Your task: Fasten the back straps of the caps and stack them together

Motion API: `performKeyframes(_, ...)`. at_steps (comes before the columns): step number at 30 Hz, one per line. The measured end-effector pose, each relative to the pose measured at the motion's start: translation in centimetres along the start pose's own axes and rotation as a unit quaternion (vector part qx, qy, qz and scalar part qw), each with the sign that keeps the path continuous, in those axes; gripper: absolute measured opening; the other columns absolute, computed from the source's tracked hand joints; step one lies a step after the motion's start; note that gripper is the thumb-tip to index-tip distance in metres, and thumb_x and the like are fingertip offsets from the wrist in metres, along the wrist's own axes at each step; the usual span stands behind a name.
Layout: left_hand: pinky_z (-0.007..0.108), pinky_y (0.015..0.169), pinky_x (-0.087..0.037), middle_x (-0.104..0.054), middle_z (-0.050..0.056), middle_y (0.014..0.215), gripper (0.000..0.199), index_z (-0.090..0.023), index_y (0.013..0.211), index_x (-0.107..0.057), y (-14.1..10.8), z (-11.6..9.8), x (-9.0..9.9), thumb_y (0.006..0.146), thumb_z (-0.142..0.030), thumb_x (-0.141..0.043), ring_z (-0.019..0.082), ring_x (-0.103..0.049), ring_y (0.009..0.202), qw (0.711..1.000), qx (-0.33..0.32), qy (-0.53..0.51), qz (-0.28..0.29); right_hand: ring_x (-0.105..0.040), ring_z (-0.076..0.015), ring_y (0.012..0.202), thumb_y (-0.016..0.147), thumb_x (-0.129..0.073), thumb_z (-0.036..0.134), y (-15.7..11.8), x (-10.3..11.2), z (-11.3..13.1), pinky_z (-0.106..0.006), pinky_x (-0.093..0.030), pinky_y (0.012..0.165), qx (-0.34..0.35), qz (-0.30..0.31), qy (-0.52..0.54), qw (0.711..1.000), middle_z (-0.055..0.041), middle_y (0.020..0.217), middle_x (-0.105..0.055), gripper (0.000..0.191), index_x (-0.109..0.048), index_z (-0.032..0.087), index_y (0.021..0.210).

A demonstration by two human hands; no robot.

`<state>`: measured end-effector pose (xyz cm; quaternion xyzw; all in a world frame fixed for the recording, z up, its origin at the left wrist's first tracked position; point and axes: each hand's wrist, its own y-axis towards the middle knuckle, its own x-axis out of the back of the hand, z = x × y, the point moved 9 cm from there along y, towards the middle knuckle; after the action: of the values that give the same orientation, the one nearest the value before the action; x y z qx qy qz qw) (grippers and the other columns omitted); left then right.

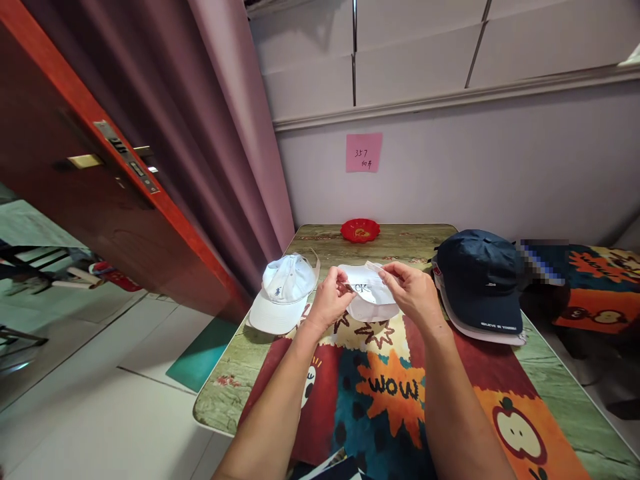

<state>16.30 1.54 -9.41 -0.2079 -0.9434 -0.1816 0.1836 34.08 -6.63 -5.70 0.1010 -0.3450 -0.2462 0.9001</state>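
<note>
Above the middle of the table, a white baseball cap [373,311] with "CK" lettering hangs between my two hands. My left hand [332,295] pinches its left edge, fingers closed. On the opposite side, the fingers of my right hand [411,291] grip the cap's edge near a narrow strap end. Left of my hands, a pale blue-white cap [286,283] with a small dark logo rests brim toward me. At the right, a navy cap [479,280] with white brim text sits stacked over lighter headwear, whose pale brim [493,335] shows below.
A patterned cloth [385,413] covers part of the wood-look table [220,390]. Near the wall stands a red scalloped dish [360,230]. A pink note [364,153] is on the wall. To the left are a curtain [235,133] and an open door [115,200].
</note>
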Motion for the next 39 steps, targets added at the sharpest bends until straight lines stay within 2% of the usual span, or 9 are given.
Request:
performKeyframes(4,0.024,0.062,-0.042,-0.055,-0.005,0.075,0.026,-0.023,0.088,-0.046,-0.1,-0.3,0.2,0.075,-0.019,-0.068,0.012,-0.054,0.065,0.999,-0.019,0.029,-0.023,-0.055,-0.0180,0.056,0.088,-0.058,0.054,-0.2,-0.7,0.2,-0.027,-0.032,0.054,-0.014,0.029,0.003,0.999,-0.0024,0.060,-0.067,0.035,-0.076,0.025,0.078)
performKeyframes(8,0.026,0.066,-0.043,-0.058,-0.002,0.077,0.017,-0.022,0.087,-0.051,-0.2,-1.5,-0.4,0.078,-0.015,-0.063,0.014,-0.056,0.068,0.994,-0.072,0.083,-0.011,-0.053,-0.0163,0.056,0.088,-0.057,0.051,-0.2,-1.5,0.2,-0.027,-0.031,0.054,-0.010,0.069,0.001,0.998,-0.0013,0.061,-0.066,0.034,-0.073,0.024,0.074)
performKeyframes(12,0.029,0.072,-0.047,-0.062,0.001,0.085,0.013,-0.022,0.091,-0.057,-0.5,-1.8,-0.4,0.082,-0.013,-0.059,0.016,-0.059,0.074,0.988,-0.114,0.102,-0.031,-0.054,-0.0161,0.058,0.086,-0.057,0.046,-0.1,-2.5,-0.3,-0.027,-0.029,0.054,-0.013,0.103,-0.035,0.994,-0.0008,0.064,-0.067,0.030,-0.069,0.024,0.071)
performKeyframes(14,0.032,0.078,-0.049,-0.064,0.004,0.092,0.013,-0.023,0.094,-0.060,-0.7,-1.9,-0.5,0.084,-0.014,-0.058,0.019,-0.062,0.080,0.985,-0.133,0.106,-0.039,-0.054,-0.0164,0.059,0.086,-0.056,0.045,0.0,-3.0,-0.5,-0.027,-0.029,0.055,-0.011,0.113,-0.038,0.993,-0.0012,0.067,-0.069,0.028,-0.069,0.024,0.073)
performKeyframes(18,0.038,0.096,-0.049,-0.067,0.009,0.112,0.016,-0.025,0.099,-0.068,-1.4,-2.3,-0.3,0.088,-0.017,-0.059,0.025,-0.064,0.107,0.981,-0.161,0.079,-0.068,-0.054,-0.0165,0.061,0.086,-0.055,0.043,0.1,-3.3,-0.6,-0.027,-0.031,0.057,-0.005,0.116,-0.011,0.993,-0.0013,0.069,-0.069,0.027,-0.072,0.024,0.079)
performKeyframes(20,0.039,0.096,-0.050,-0.068,0.009,0.111,0.015,-0.025,0.098,-0.071,-1.6,-2.0,-0.2,0.088,-0.020,-0.061,0.026,-0.065,0.106,0.981,-0.154,0.072,-0.090,-0.053,-0.0160,0.060,0.085,-0.055,0.043,0.1,-3.2,-0.6,-0.027,-0.031,0.056,-0.008,0.114,-0.002,0.993,-0.0008,0.066,-0.066,0.027,-0.072,0.023,0.077)
performKeyframes(23,0.037,0.085,-0.056,-0.070,0.008,0.100,0.014,-0.023,0.097,-0.071,-1.6,-0.7,-0.3,0.085,-0.021,-0.064,0.023,-0.068,0.093,0.986,-0.113,0.039,-0.115,-0.050,-0.0151,0.058,0.084,-0.055,0.043,0.1,-2.8,-0.7,-0.026,-0.030,0.055,-0.020,0.107,0.012,0.994,-0.0002,0.063,-0.063,0.028,-0.069,0.022,0.072)
performKeyframes(28,0.029,0.068,-0.061,-0.071,0.004,0.089,0.021,-0.018,0.099,-0.064,-1.1,2.9,-1.5,0.079,-0.022,-0.068,0.016,-0.071,0.070,0.983,-0.016,-0.151,-0.104,-0.045,-0.0133,0.054,0.083,-0.055,0.042,0.1,-2.7,-0.8,-0.026,-0.028,0.054,-0.042,0.105,0.020,0.993,0.0015,0.059,-0.060,0.027,-0.065,0.022,0.069)
performKeyframes(39,0.025,0.068,-0.062,-0.074,0.004,0.089,0.019,-0.018,0.102,-0.065,-1.2,2.6,-1.4,0.083,-0.021,-0.066,0.013,-0.072,0.071,0.987,-0.051,-0.120,-0.097,-0.046,-0.0126,0.055,0.083,-0.059,0.042,-0.1,-3.3,0.0,-0.026,-0.028,0.057,-0.026,0.108,-0.020,0.994,0.0025,0.059,-0.060,0.026,-0.066,0.022,0.069)
